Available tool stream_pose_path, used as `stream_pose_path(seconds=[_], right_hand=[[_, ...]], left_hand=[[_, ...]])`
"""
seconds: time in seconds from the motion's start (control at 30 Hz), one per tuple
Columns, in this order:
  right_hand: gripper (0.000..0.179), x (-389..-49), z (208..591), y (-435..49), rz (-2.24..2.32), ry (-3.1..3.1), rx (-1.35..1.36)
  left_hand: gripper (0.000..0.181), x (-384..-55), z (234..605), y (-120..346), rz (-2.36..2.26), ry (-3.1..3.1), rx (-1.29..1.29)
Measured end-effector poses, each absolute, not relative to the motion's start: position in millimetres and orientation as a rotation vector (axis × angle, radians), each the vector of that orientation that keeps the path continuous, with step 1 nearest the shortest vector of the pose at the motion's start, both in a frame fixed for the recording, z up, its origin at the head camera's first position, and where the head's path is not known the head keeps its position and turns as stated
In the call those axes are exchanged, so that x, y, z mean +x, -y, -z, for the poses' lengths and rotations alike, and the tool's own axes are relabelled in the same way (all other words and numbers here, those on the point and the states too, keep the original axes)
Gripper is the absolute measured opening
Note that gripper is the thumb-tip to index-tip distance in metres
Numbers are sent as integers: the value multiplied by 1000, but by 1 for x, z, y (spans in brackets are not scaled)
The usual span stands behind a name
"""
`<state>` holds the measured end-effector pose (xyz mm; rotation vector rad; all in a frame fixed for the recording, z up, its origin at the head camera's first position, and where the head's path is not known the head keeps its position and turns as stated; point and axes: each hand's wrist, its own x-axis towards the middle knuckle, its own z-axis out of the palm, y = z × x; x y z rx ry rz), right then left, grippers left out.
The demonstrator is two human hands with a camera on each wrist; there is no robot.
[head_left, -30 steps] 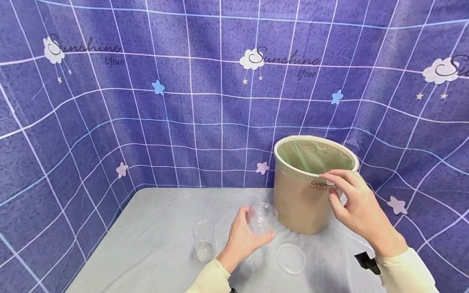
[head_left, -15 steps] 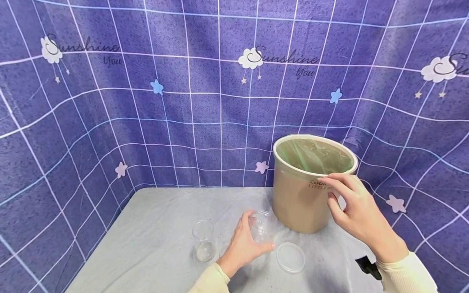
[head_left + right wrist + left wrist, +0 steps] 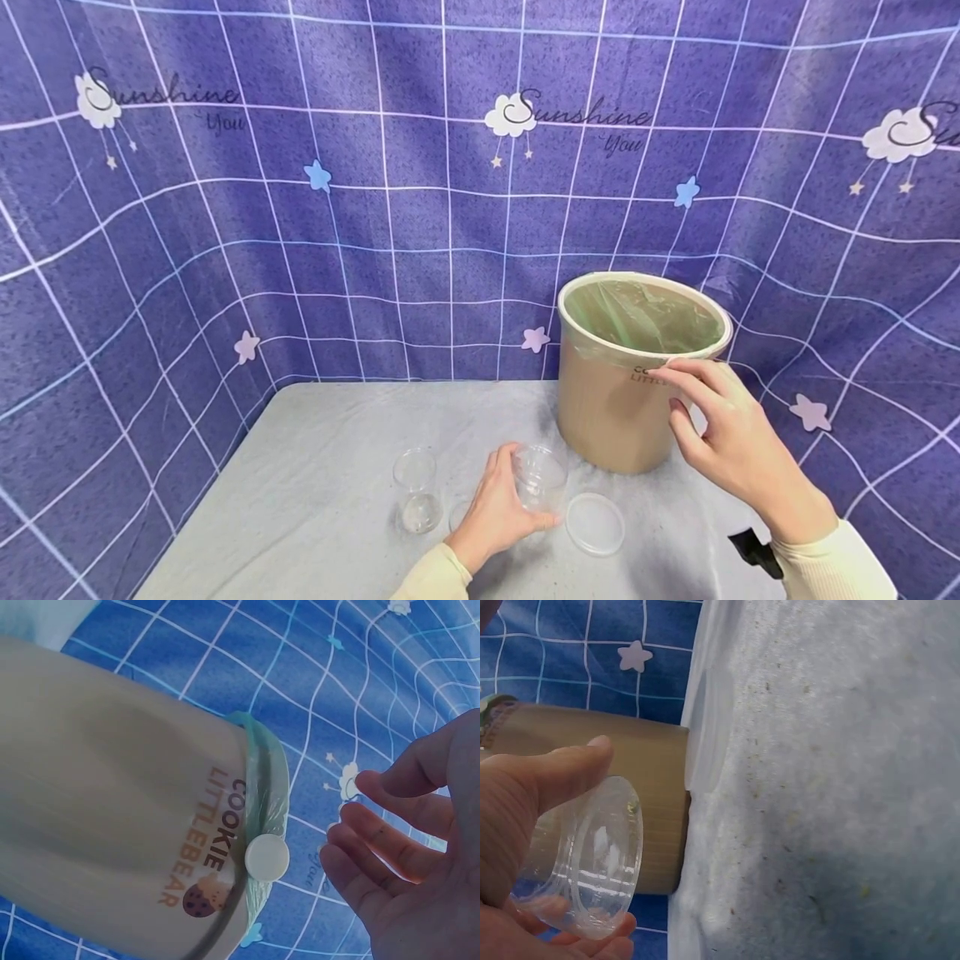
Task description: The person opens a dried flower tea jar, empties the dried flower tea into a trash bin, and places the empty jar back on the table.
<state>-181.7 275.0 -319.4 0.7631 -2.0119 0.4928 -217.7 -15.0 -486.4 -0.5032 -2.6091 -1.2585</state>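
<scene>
My left hand (image 3: 501, 510) grips a clear plastic tub (image 3: 542, 479), thumb on the near side and fingers round the far side. In the left wrist view a gap shows between this tub (image 3: 604, 855) and the cloth-covered table. A round translucent lid (image 3: 595, 523) lies flat to its right. My right hand (image 3: 731, 425) is raised in front of a beige bin (image 3: 615, 417), its fingers loosely bent and nothing between them. In the right wrist view those fingers (image 3: 367, 855) are apart from the bin's white knob (image 3: 267, 858).
A tall clear cup (image 3: 417, 492) stands left of my left hand. The bin has a green liner bag (image 3: 637, 317) inside its white rim. Small specks (image 3: 784, 847) are scattered over the grey cloth. A purple grid-patterned curtain (image 3: 420, 217) encloses the back and sides.
My left hand has lowered the tub and brought it more upright, down towards the table. The right hand has sunk slightly beside the bin.
</scene>
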Motion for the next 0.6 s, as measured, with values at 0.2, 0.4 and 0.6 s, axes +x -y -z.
stream_pose_path(seconds=[0.2,0.4,0.6], right_hand=[[39,-181,323,-276,-486,2017,757],[39,-179,325,-277,-481,2030,745],[39,-177,326,-279,-474,2057,728]], left_hand=[[109,-219,492,15,1202,2633,-524],[109,-220,498,15,1167,2665,-493],[109,-222,505,14,1153,2685,-498]])
